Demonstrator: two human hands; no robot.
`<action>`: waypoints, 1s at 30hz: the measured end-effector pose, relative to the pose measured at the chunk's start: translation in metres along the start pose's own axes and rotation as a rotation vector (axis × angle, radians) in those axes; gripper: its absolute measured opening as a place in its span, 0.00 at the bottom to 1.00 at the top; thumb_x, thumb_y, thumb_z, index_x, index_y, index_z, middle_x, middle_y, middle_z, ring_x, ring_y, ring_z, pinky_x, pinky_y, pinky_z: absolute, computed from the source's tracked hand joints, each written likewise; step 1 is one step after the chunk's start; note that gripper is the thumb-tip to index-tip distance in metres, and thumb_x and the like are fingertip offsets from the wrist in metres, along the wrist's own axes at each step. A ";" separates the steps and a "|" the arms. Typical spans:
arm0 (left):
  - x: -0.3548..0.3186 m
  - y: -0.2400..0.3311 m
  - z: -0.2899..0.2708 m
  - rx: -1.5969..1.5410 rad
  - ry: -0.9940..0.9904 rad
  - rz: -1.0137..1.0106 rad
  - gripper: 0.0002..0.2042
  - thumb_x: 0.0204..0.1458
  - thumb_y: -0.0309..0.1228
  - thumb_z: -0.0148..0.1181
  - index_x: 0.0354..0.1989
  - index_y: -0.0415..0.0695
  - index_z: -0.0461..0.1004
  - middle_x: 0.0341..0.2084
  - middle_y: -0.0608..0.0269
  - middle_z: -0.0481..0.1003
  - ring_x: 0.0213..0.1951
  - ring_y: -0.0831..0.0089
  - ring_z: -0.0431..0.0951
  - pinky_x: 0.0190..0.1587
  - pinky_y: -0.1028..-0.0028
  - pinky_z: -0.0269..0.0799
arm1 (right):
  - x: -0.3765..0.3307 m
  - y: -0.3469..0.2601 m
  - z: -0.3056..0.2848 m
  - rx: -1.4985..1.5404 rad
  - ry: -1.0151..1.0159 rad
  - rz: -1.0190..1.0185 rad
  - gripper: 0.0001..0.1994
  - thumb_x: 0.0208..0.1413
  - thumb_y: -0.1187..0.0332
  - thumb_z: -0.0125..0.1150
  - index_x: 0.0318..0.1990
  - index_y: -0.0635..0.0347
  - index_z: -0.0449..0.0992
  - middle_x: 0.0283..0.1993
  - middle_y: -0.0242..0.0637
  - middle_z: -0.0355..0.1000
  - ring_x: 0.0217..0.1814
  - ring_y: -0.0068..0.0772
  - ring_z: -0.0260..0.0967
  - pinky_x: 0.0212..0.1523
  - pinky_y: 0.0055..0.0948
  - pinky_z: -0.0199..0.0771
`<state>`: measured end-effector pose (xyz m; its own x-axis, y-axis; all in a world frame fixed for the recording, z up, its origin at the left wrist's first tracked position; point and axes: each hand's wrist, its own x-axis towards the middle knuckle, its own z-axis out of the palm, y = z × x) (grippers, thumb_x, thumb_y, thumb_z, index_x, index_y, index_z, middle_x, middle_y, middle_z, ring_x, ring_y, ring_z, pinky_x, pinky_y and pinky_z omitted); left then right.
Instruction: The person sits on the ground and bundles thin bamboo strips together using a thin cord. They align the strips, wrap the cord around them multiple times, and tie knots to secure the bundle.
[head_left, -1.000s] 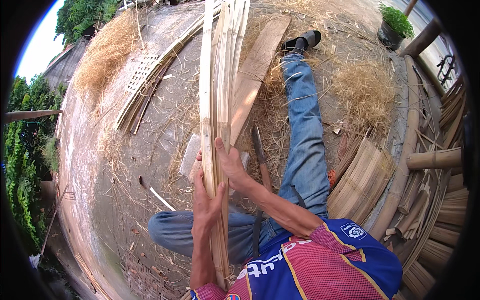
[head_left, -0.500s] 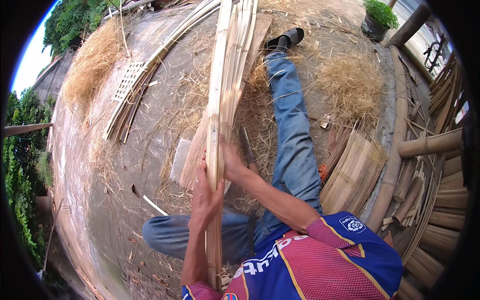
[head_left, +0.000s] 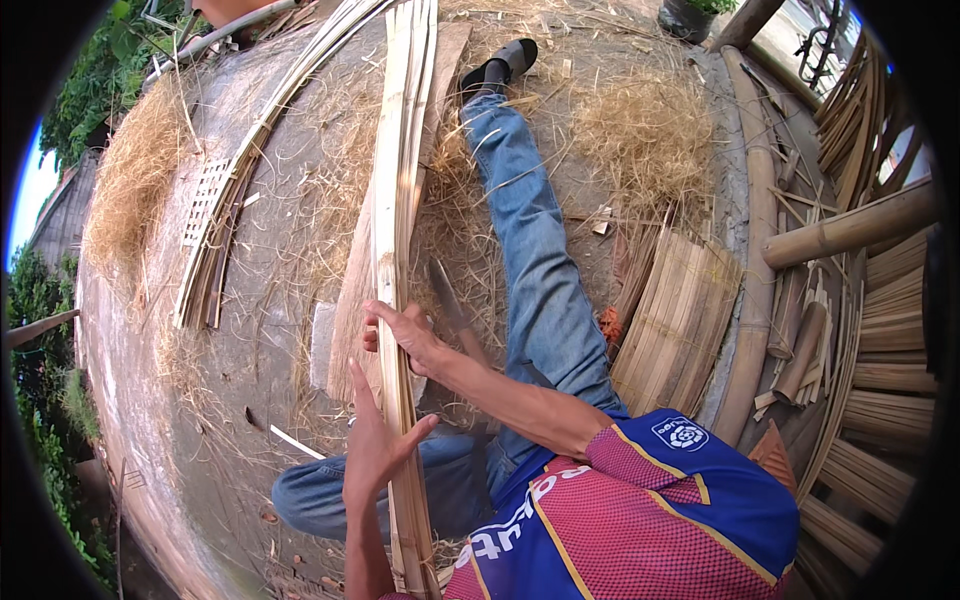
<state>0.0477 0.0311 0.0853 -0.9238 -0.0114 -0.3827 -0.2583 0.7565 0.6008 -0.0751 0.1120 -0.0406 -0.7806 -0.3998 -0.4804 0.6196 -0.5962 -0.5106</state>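
A long bundle of pale split bamboo strips (head_left: 397, 200) runs up the view from my lap, its far part resting over a wooden board (head_left: 352, 300). My right hand (head_left: 405, 335) is closed around the strips, fingers curled over the top. Lower down, my left hand (head_left: 378, 445) is open: the index finger points ahead and the thumb stretches across the bundle. Its palm lies beside or against the strips; whether it bears on them I cannot tell. Right of the bundle lies a knife with a long dark blade (head_left: 450, 295), its handle end hidden near my right forearm.
My outstretched leg (head_left: 535, 220) lies right of the strips. Beyond it are a stack of flat bamboo slats (head_left: 675, 325) and a heap of shavings (head_left: 645, 130). At left lie a bundle of thin strips (head_left: 215, 250) and a shavings pile (head_left: 135, 190). Bamboo poles (head_left: 760, 230) edge the right side.
My left hand has loosened from around the strips, its fingers now spread. My right hand has come over the top of the bundle and closed on it. The view has shifted somewhat.
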 end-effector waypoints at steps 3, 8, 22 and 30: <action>-0.017 -0.019 0.002 -0.305 -0.145 -0.233 0.43 0.53 0.35 0.71 0.70 0.35 0.48 0.56 0.38 0.70 0.54 0.53 0.78 0.55 0.61 0.75 | -0.004 -0.007 0.004 -0.002 -0.030 0.006 0.27 0.55 0.54 0.70 0.48 0.68 0.68 0.41 0.39 0.69 0.33 0.28 0.75 0.33 0.28 0.84; -0.018 -0.014 0.010 -0.735 -0.137 -0.289 0.30 0.55 0.27 0.68 0.61 0.36 0.57 0.39 0.53 0.74 0.35 0.63 0.84 0.35 0.70 0.82 | -0.008 -0.021 0.022 0.003 -0.027 -0.074 0.28 0.56 0.55 0.67 0.53 0.65 0.64 0.40 0.40 0.67 0.31 0.27 0.70 0.28 0.29 0.82; 0.017 -0.076 0.052 -1.493 -0.553 -0.417 0.46 0.52 0.55 0.68 0.73 0.50 0.50 0.35 0.51 0.75 0.31 0.56 0.80 0.35 0.55 0.81 | 0.054 -0.046 -0.018 0.088 0.127 0.003 0.24 0.52 0.55 0.67 0.46 0.65 0.68 0.36 0.39 0.68 0.26 0.26 0.70 0.26 0.28 0.79; 0.024 -0.078 0.031 -1.578 -0.685 -0.302 0.40 0.56 0.50 0.66 0.71 0.47 0.54 0.21 0.67 0.62 0.19 0.76 0.67 0.21 0.74 0.69 | 0.102 -0.013 -0.016 -0.102 0.309 -0.142 0.25 0.52 0.52 0.67 0.45 0.65 0.68 0.31 0.39 0.70 0.26 0.28 0.72 0.24 0.28 0.77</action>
<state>0.0543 -0.0080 0.0077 -0.6269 0.5498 -0.5520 -0.7723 -0.5317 0.3475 -0.1617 0.0896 -0.0942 -0.8072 -0.0795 -0.5849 0.5241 -0.5521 -0.6484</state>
